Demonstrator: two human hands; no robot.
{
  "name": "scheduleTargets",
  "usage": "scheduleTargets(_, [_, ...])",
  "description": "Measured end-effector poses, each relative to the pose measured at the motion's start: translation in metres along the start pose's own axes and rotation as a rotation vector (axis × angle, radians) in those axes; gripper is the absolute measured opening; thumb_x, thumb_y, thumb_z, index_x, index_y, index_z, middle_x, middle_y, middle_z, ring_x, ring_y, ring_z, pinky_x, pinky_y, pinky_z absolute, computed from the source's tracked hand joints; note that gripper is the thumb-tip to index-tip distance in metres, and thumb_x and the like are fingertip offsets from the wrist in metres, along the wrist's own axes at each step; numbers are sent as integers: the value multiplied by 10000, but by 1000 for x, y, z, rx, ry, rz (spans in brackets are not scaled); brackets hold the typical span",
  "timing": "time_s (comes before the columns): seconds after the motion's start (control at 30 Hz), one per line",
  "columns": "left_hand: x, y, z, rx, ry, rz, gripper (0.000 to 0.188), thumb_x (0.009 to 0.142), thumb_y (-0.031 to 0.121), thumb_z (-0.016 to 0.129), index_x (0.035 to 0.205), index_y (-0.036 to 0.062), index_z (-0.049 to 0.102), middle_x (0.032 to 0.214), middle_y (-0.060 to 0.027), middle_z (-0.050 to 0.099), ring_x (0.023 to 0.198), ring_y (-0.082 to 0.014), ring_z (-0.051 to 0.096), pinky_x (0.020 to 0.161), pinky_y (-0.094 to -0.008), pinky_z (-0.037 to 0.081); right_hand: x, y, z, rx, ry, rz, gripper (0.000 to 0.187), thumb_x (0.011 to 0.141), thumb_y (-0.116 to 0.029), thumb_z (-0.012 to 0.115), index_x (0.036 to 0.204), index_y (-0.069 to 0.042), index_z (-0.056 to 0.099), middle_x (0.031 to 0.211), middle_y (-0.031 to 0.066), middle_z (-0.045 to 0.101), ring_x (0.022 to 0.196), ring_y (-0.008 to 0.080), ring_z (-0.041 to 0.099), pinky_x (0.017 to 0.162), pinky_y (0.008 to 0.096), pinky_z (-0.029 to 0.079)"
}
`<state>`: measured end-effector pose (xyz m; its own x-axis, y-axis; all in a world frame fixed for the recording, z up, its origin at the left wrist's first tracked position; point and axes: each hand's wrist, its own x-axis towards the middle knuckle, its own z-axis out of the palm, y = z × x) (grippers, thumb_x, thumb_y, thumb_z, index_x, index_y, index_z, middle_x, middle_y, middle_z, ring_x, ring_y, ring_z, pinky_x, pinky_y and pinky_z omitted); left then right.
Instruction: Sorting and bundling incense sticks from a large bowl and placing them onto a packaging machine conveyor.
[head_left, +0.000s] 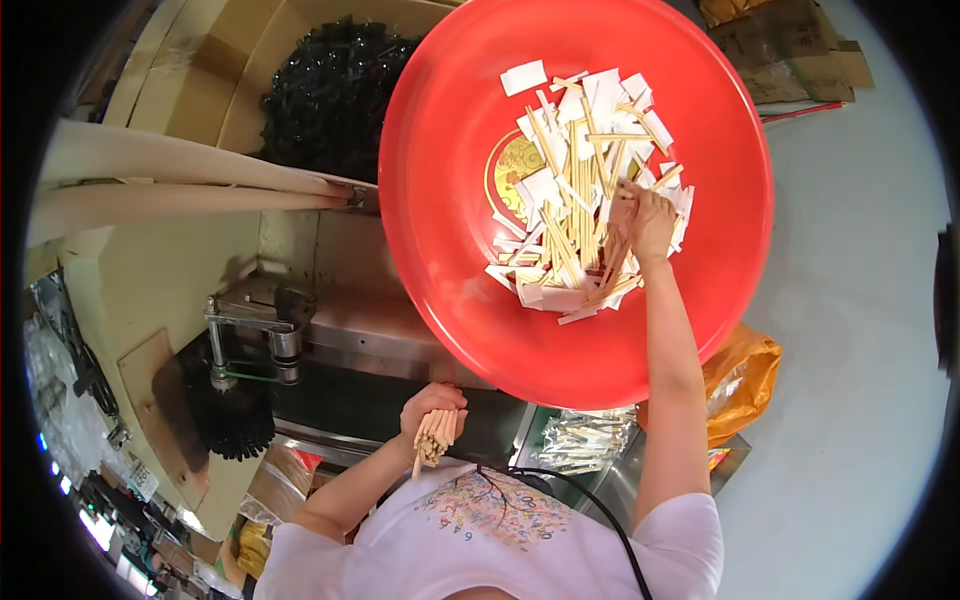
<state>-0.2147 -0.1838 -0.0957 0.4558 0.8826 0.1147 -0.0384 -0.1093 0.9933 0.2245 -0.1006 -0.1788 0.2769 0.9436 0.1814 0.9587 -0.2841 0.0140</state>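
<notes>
A large red basin (440, 200) fills the upper middle, with a loose heap of pale wooden chopsticks (580, 180) and white paper packets (602, 95) lying in it. My right hand (652, 222) reaches over the right side of the heap, its fingers bent in and closed around chopsticks at the pile's surface; the fingertips are partly hidden. Lower down, in front of my body, my left hand (425, 408) is wrapped round a thick bundle of wooden chopsticks (437, 436), whose ends point toward me.
A cardboard box (225, 90) of dark shiny pieces (335, 95) stands at the upper left. Below it is a metal machine arm (255, 325) beside a black round brush (235, 420). Clear-wrapped packets (588, 440) and an orange bag (740, 385) lie below the basin.
</notes>
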Motion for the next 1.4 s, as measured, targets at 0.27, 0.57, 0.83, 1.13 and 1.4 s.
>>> scheduleTargets(0.27, [4, -3, 2, 79, -49, 14, 322, 693, -8, 685, 914, 51, 459, 766, -122, 593, 675, -268, 599, 639, -348, 511, 57, -93, 11, 211, -402, 501, 525, 744, -450, 585, 1010, -1, 528, 960, 229, 580, 845, 364, 604, 718, 428, 489])
scheduleTargets(0.57, [10, 8, 6, 133, -41, -33, 329, 691, -11, 688, 935, 49, 476, 776, -102, 579, 670, -230, 590, 620, -302, 497, 57, -86, 13, 283, -563, 609, 518, 748, -465, 568, 977, -1, 587, 899, 210, 631, 858, 317, 623, 733, 394, 481])
scheduleTargets(0.83, [18, 46, 4, -326, 84, -635, 220, 781, 7, 610, 943, 35, 463, 781, -61, 540, 682, -144, 562, 631, -271, 469, 2, -25, -98, 909, -639, 448, 257, 835, -245, 548, 961, -24, 585, 675, 1, 537, 599, 102, 500, 554, 256, 404])
scheduleTargets(1.13, [94, 141, 47, -931, -110, -649, 335, 819, 125, 611, 1116, 3, 515, 937, -46, 593, 801, -134, 582, 685, -265, 476, -90, -121, -319, 1306, -1045, 538, 274, 832, -174, 581, 1080, -68, 537, 772, -65, 509, 658, 16, 466, 542, 171, 384])
scheduleTargets(1.4, [45, 129, 20, -556, -118, -422, 267, 800, 33, 614, 1048, -25, 535, 886, -32, 594, 781, -91, 576, 674, -233, 471, -198, -203, -280, 1298, -606, 251, 262, 910, -187, 517, 1094, -2, 503, 825, -5, 511, 783, 80, 478, 716, 240, 411])
